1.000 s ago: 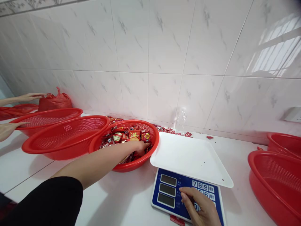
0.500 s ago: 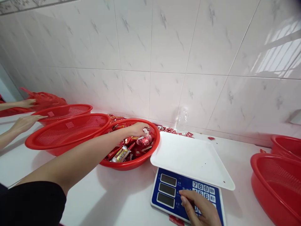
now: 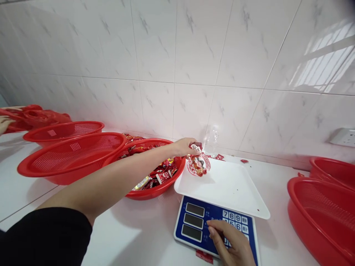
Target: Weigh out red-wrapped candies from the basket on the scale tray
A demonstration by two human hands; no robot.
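Note:
My left hand (image 3: 185, 146) reaches across a red basket (image 3: 155, 190) of wrapped sweets and is closed on the top of a small clear bag of red sweets (image 3: 198, 164). The bag hangs just above the near-left corner of the white scale tray (image 3: 230, 188). My right hand (image 3: 232, 244) rests on the blue keypad of the scale (image 3: 194, 223), fingers curled with one finger pressed to the keys, holding nothing.
Two empty red baskets (image 3: 69, 155) overlap to the left of the sweets basket. Two more red baskets (image 3: 321, 210) stand at the right. Loose red sweets (image 3: 219, 157) lie along the tiled wall. Another person's hand (image 3: 4, 123) and red bags (image 3: 36, 114) show at far left. A wall socket (image 3: 342, 136) sits at right.
My left hand lifted out of the sweets basket with a small bag and moved right, over the scale tray's corner. The right hand stayed on the keypad.

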